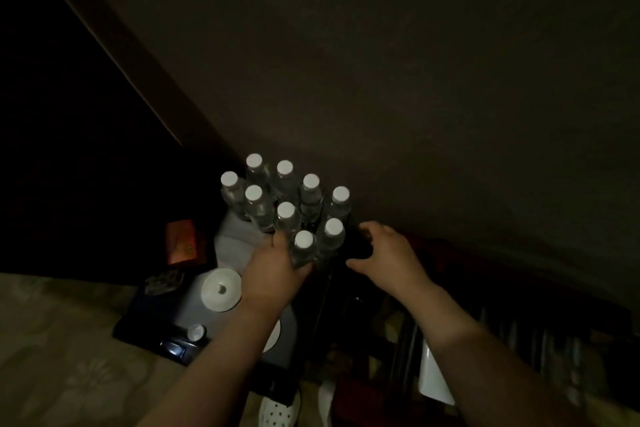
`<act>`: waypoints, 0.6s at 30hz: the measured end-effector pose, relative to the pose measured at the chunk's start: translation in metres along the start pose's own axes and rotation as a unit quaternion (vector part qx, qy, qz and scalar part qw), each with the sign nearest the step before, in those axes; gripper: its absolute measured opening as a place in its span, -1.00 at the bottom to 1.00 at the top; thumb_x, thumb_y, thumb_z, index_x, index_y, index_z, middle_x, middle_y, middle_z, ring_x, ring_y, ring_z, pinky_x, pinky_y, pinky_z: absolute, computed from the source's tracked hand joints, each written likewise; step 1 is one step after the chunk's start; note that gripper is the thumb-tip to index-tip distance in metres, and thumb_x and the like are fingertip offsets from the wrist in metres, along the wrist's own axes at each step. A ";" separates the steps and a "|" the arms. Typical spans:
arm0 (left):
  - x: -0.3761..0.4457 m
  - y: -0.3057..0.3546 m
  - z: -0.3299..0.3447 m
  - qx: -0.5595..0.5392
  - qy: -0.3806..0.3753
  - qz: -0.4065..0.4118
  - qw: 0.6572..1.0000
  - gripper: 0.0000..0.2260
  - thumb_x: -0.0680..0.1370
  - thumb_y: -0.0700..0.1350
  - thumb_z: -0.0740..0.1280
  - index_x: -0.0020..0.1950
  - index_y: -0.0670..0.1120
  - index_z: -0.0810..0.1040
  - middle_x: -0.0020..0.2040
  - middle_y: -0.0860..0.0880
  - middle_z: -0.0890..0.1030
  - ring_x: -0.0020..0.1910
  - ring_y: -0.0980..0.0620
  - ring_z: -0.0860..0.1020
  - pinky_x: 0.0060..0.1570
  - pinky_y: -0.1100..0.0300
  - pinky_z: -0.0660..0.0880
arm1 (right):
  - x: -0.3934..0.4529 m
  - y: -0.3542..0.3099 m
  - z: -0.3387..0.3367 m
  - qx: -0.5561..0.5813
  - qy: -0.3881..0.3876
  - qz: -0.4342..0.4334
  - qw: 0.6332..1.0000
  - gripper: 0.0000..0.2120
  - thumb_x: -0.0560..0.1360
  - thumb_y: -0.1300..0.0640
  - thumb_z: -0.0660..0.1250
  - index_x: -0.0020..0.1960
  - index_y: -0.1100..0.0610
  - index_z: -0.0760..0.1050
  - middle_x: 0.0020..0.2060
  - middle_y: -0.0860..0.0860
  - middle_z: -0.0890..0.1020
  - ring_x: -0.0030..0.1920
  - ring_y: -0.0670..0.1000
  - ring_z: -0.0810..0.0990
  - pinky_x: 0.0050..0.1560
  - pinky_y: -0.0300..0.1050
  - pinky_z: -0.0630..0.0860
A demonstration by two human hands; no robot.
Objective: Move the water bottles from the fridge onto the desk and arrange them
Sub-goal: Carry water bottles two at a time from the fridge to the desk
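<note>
Fingers of your left hand [273,270] wrap the nearest white-capped water bottle [303,246] in the cluster, while your right hand [388,253] hovers beside it, spread open.

We see two bare forearms, no sleeves in view | left hand [277,270] and right hand [388,253]: no gloves, rings or watch that we can make out | dim light blurs finer detail
</note>
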State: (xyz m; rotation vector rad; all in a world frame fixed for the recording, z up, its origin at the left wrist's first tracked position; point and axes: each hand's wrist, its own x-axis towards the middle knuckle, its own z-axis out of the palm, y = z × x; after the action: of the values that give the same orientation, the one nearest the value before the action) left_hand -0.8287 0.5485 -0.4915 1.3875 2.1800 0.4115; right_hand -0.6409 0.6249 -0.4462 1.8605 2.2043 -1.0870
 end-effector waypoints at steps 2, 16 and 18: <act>0.008 -0.014 0.023 -0.033 0.006 -0.001 0.999 -0.33 0.39 0.15 0.52 0.38 -0.10 0.38 0.18 -0.15 0.55 0.12 -0.17 0.56 -0.04 0.01 0.56 | 0.022 0.007 0.025 0.014 0.013 0.005 1.000 -0.31 0.36 -0.05 0.54 0.41 0.02 0.36 0.30 0.03 0.46 0.26 0.04 0.48 0.23 -0.13 0.45; 0.023 -0.026 0.087 -0.179 0.080 -0.093 0.976 -0.45 0.37 0.10 0.54 0.25 -0.04 0.45 0.07 0.02 0.61 -0.01 0.04 0.60 -0.12 0.20 0.45 | 0.070 0.022 0.106 0.166 0.089 0.013 0.982 -0.53 0.34 0.08 0.52 0.21 0.07 0.47 0.12 0.05 0.58 0.11 0.04 0.56 0.01 -0.19 0.42; 0.023 -0.027 0.089 -0.181 0.081 -0.090 0.976 -0.46 0.36 0.10 0.54 0.23 -0.06 0.46 0.05 0.00 0.61 -0.03 0.03 0.60 -0.12 0.18 0.48 | 0.070 0.021 0.108 0.176 0.102 0.014 0.979 -0.54 0.34 0.07 0.53 0.18 0.07 0.48 0.10 0.05 0.59 0.10 0.04 0.57 0.00 -0.20 0.42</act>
State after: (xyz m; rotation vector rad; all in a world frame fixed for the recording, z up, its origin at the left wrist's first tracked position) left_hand -0.8057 0.5558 -0.5848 0.9797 2.1970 0.8302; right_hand -0.6824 0.6264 -0.5702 2.2290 2.1931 -1.4192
